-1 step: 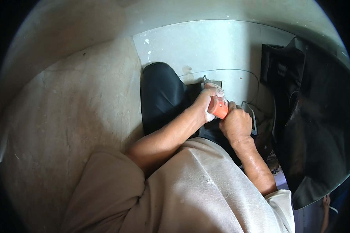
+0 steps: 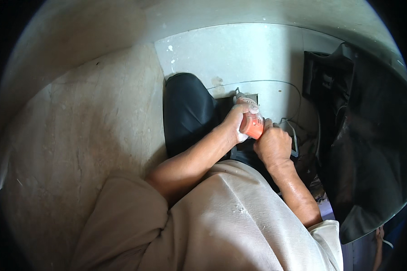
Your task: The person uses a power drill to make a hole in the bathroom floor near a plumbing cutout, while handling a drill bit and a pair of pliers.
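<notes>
An orange power drill with a greyish, dust-covered front lies across both my hands. My left hand, whitened with powder, is wrapped round its body. Behind it, my right hand is closed at the rear of the drill; the handle inside that fist is mostly hidden. The narrow front end points away from me, beside a small rectangular opening in the pale panel. Whether the tip touches the panel I cannot tell.
My dark-trousered knee is bent left of the drill. A beige stone-like surface runs along the left. At the right stands a large black sheet-like thing. A thin dark line curves over the panel. Another person's arm shows at lower right.
The drill and both my hands have shifted very slightly to the left. My grip looks the same.
</notes>
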Tool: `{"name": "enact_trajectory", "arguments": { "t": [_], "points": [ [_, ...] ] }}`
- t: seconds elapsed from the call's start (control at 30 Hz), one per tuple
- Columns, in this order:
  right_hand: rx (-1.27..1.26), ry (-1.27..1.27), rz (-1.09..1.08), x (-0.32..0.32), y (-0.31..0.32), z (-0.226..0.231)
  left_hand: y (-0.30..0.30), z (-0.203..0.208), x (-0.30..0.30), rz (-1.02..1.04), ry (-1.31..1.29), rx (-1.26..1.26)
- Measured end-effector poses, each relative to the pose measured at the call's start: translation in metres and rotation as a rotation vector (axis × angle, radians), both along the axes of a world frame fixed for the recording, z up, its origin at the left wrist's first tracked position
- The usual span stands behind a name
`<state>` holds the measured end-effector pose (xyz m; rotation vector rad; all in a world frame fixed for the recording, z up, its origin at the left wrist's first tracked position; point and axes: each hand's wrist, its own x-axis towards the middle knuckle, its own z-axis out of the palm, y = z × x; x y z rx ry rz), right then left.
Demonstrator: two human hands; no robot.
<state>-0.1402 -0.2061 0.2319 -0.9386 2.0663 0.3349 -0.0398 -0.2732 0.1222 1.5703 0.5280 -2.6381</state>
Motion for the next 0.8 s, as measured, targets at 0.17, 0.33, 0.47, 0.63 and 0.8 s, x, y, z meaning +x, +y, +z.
{"name": "enact_trajectory", "arguments": {
  "t": [0.17,0.33,0.47,0.63,0.8],
  "points": [
    [-0.024,-0.005,-0.023,-0.002,-0.002,0.0,0.002,-0.007,0.003,-0.02,0.074,-0.014],
    [0.003,0.06,-0.088,0.014,0.004,-0.004,0.002,-0.012,0.002,-0.024,0.058,-0.086],
    [0.028,0.085,-0.243,0.023,0.012,-0.009,0.002,-0.007,-0.011,-0.183,0.009,-0.042],
    [-0.039,0.072,-0.447,0.004,0.011,-0.008,0.003,-0.005,-0.048,-0.457,-0.18,-0.144],
    [0.029,0.063,-0.416,-0.011,-0.004,-0.006,-0.011,-0.006,-0.056,-0.394,-0.113,-0.121]
  ]
}}
